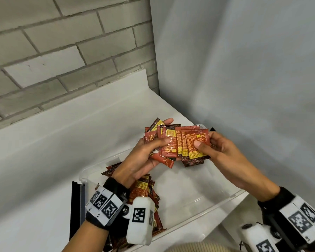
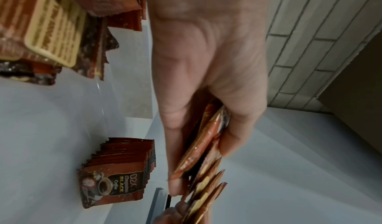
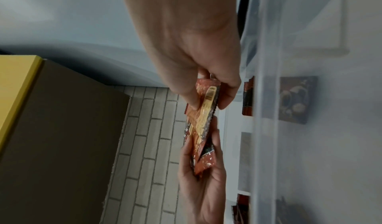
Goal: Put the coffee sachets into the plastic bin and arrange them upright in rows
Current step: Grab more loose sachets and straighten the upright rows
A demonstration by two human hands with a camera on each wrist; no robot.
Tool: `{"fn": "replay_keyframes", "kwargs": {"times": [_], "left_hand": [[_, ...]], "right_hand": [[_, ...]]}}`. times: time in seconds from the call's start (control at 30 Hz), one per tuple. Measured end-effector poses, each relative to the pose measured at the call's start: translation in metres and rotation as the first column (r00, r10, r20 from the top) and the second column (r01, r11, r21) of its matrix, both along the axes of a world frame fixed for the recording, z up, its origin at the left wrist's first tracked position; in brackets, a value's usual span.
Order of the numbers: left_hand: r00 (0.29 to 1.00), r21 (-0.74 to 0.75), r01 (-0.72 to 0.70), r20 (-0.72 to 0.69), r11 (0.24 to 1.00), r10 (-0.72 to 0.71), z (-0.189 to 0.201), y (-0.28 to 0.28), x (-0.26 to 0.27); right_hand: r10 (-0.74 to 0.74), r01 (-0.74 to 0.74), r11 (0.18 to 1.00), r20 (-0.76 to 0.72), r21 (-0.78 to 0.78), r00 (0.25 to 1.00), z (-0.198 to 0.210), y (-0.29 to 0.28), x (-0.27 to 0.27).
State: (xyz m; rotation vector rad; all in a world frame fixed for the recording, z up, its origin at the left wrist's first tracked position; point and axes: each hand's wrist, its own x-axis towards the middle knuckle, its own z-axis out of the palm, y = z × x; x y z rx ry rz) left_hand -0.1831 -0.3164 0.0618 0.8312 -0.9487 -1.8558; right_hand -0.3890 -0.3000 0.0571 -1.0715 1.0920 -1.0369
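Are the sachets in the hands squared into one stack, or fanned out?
Fanned out: the sachets overlap sideways between left hand and right hand.

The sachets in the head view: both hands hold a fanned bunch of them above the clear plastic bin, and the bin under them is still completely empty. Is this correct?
Not quite. Both the left hand and the right hand do hold the fanned sachets above the clear bin, but the bin is not empty: the head view shows more sachets already inside it.
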Motion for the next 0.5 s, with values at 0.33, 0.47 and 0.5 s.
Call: {"fn": "replay_keyframes", "kwargs": {"times": [0.33, 0.47, 0.5], "left_hand": [[0.991, -0.004, 0.036, 0.129, 0.999, -0.035, -0.0016, 0.0022, -0.0055], [0.994, 0.078, 0.018, 0.103, 0.997, -0.026, -0.0026, 0.0003, -0.0025], [0.997, 0.096, 0.006, 0.079, 0.995, -0.013, -0.0026, -0.0003, -0.0011]], "right_hand": [[0.060, -0.060, 0.998, 0.066, 0.011, 0.996, -0.0009, 0.0033, 0.0076], [0.008, -0.015, 0.999, 0.139, 0.043, 0.990, -0.0038, -0.0001, 0.0062], [-0.012, 0.005, 0.999, 0.143, 0.051, 0.990, -0.0039, -0.0012, 0.0052]]}}
